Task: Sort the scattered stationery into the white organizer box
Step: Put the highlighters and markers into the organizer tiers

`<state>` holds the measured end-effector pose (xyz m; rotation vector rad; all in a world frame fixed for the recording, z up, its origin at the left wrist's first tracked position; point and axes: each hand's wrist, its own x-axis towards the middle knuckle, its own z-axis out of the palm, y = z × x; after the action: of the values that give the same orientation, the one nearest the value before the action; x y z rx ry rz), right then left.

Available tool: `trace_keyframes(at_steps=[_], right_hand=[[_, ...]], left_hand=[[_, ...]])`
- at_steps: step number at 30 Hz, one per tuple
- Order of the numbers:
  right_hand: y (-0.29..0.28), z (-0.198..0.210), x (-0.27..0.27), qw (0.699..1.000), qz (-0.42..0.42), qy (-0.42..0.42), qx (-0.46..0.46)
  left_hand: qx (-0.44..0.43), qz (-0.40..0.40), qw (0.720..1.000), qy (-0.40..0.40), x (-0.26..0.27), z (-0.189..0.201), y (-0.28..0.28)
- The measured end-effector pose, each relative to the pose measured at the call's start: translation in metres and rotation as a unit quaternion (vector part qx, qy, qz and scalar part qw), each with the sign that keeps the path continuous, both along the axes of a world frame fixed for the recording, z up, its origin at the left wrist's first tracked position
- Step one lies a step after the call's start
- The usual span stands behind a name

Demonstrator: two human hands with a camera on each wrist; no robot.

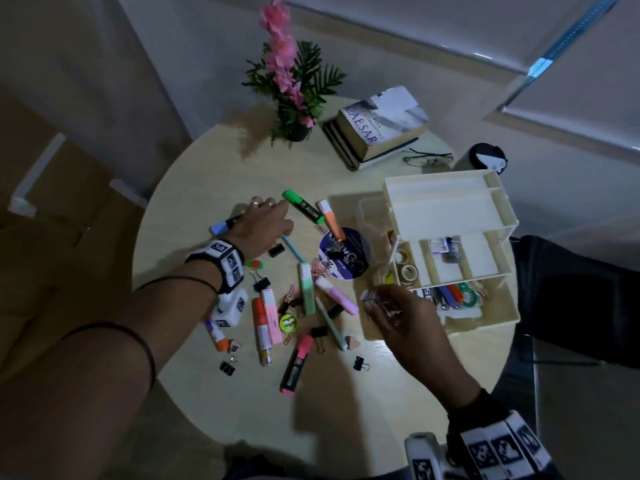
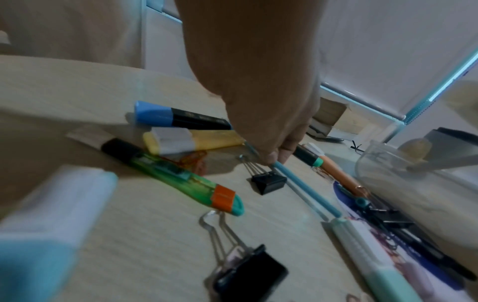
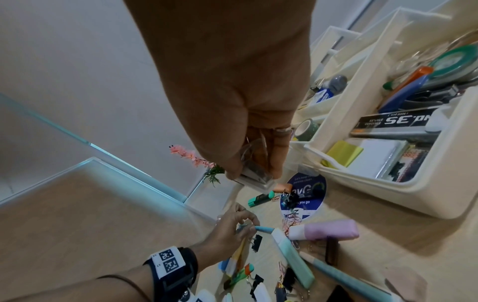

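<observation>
The white organizer box (image 1: pixel 450 216) stands at the table's right, its lower trays holding tape rolls, staples and pens. My right hand (image 1: pixel 377 303) hovers just left of the organizer (image 3: pixel 388 190) and pinches a small clear box (image 3: pixel 254 179) between thumb and fingers. My left hand (image 1: pixel 268 221) reaches down over the far left of the scatter. Its fingertips (image 2: pixel 271 158) pinch one end of a light blue pen (image 2: pixel 305 190) that lies on the table. Beside the left hand lie a blue highlighter (image 2: pixel 160 114), a yellow highlighter (image 2: pixel 191 141) and a black binder clip (image 2: pixel 269 181).
Highlighters, pens, binder clips and paper clips litter the round table's middle, among them a green highlighter (image 1: pixel 303 206), a pink one (image 1: pixel 296 362) and a green cutter (image 2: pixel 181 175). A round blue sticker (image 1: pixel 343 256), stacked books (image 1: pixel 377 133), glasses (image 1: pixel 427 157) and a flower pot (image 1: pixel 291 84) sit beyond.
</observation>
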<state>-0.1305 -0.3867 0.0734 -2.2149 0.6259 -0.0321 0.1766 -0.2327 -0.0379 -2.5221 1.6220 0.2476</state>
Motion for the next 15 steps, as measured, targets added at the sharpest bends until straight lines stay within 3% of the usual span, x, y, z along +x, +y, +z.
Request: trace_keyframes(at_steps=[3,8,15], right_hand=[[-0.003,0.004,-0.004,1.000,0.017,0.006,-0.018],[-0.022,0.000,-0.015,0.999,0.015,0.020,-0.023],[-0.068,-0.007,-0.034,1.000,-0.019,0.006,0.015]], left_hand=[[-0.071,-0.001,0.997,-0.003,0.001,-0.003,0.007],[-0.186,0.067,0.980,0.030,-0.012,0.004,0.004],[-0.378,0.075,0.913,0.135,-0.052,0.076,-0.065]])
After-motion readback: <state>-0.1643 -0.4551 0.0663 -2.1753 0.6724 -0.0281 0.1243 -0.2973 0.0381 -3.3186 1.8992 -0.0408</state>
